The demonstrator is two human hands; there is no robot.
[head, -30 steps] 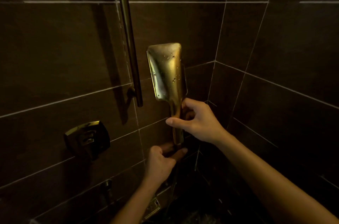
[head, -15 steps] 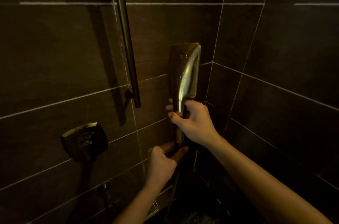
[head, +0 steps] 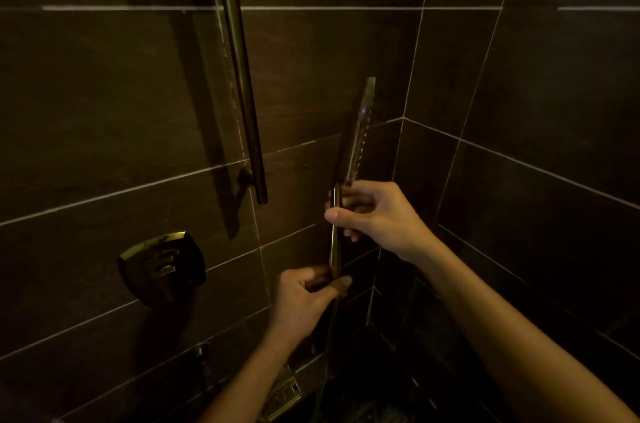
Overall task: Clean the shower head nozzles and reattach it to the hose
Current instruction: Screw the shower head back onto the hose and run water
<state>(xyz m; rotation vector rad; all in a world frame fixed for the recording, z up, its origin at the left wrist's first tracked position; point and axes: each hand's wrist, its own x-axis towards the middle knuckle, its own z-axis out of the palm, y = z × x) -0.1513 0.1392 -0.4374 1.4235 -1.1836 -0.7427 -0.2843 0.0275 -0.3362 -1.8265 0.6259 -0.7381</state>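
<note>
Brass-coloured metal is seen edge-on where the flat, paddle-shaped hand shower head [head: 360, 131] is held upright in front of the dark brown tiled wall [head: 104, 110], just left of the wall's inner corner. A row of small nozzle bumps is visible along its right-facing edge. Its thin handle [head: 335, 235] runs straight down from the head.

The upper part of the handle is gripped by the right hand [head: 381, 218]: the thumb is laid across the near side and the fingers are curled round the far side, so the head stands directly above this hand.

The lower end of the handle is pinched by the left hand [head: 304, 301], thumb on the near side and curled fingers behind it, directly below the right hand and apart from it. From this pinch the dark flexible hose [head: 325, 353] hangs down toward the bottom edge of the view. Whether handle and hose are fully joined cannot be told, as the joint is covered by the fingers.

Left of the head, a vertical brass slide bar [head: 242, 76] is fixed to the wall, well apart from both hands. Lower left, a square brass control plate [head: 162, 266] is mounted on the wall. A small metal grate [head: 284, 391] is glimpsed beside the left forearm, near the bottom edge.
</note>
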